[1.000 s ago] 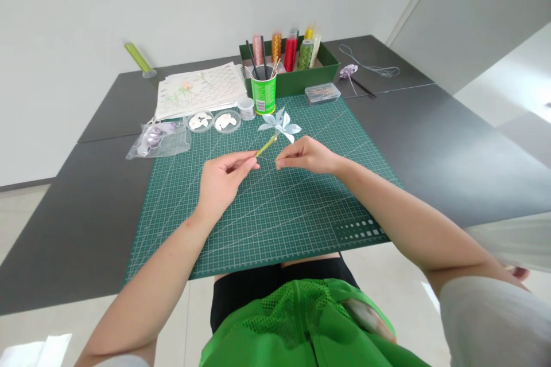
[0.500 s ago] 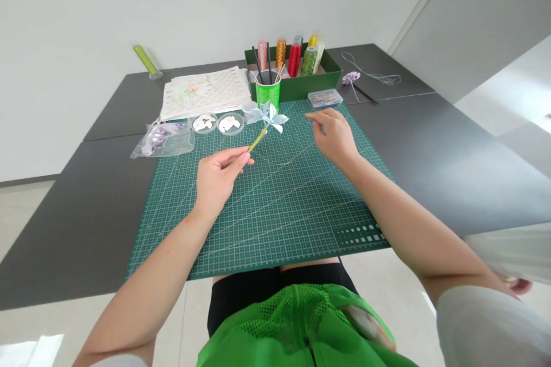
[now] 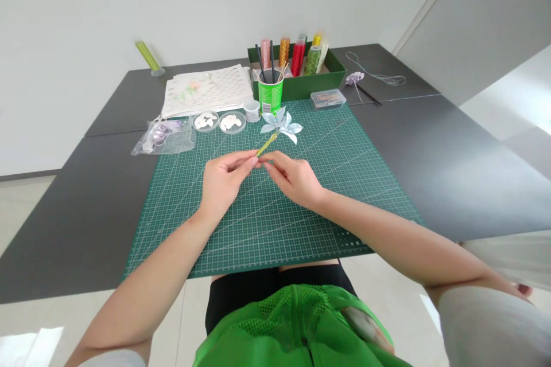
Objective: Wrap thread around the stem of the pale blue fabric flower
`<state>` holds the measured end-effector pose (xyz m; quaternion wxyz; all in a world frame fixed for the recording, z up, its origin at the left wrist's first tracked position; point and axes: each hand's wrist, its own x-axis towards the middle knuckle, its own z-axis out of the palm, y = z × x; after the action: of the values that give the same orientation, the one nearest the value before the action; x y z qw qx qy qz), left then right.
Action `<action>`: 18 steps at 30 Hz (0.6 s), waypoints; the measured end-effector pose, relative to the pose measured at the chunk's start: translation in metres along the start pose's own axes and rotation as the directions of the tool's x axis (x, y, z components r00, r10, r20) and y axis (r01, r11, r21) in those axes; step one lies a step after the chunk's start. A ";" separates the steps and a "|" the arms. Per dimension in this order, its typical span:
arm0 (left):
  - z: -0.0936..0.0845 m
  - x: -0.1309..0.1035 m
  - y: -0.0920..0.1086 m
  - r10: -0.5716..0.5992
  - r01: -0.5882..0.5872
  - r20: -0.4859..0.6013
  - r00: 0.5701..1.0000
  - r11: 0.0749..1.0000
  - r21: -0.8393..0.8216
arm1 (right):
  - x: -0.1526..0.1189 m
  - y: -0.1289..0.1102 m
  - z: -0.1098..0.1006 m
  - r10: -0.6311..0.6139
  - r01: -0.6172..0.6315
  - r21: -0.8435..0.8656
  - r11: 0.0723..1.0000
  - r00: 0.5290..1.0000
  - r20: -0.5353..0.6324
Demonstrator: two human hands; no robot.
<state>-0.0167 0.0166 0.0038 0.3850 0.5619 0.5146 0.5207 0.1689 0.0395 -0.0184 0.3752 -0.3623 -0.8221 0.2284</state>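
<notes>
A pale blue flower (image 3: 282, 124) with a yellow-green stem stands out above the green cutting mat (image 3: 275, 223), its petals pointing away from me. Thumb and fingers of my left hand (image 3: 224, 182) are closed on the lower stem. My right hand (image 3: 295, 179) meets it at the stem's lower end, with thumb and index finger pinched together. Whatever lies between those right fingertips is too small to make out.
Behind the flower are a green cup (image 3: 270, 94) with sticks, a dark green box (image 3: 316, 86) of thread spools and a clear case (image 3: 328, 98). Two dishes of white pieces (image 3: 232, 123), paper sheets (image 3: 232, 89) and a plastic bag (image 3: 172, 140) lie left.
My right hand has come left and down from the mat's right side to the stem, its fingers now pinched. The flower and my left hand have shifted slightly right.
</notes>
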 end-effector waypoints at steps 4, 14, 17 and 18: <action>0.000 0.001 0.000 -0.010 0.010 -0.011 1.000 1.000 0.005 | -0.003 0.006 -0.002 -0.125 0.121 -0.237 0.964 0.992 -0.004; 0.000 0.002 -0.003 -0.035 0.037 -0.015 0.999 0.994 0.099 | -0.003 0.004 -0.012 -0.360 0.349 -0.527 0.775 0.929 0.085; -0.001 0.002 -0.003 -0.041 0.042 -0.010 0.999 0.991 0.125 | -0.002 0.002 -0.016 -0.407 0.400 -0.552 0.731 0.906 0.117; -0.001 0.002 -0.003 -0.036 0.037 -0.010 0.999 0.987 0.156 | -0.002 0.001 -0.019 -0.423 0.417 -0.553 0.721 0.897 0.126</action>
<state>-0.0182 0.0188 0.0014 0.3474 0.5789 0.5654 0.4739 0.1845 0.0409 -0.0084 0.2959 -0.2624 -0.9107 -0.1191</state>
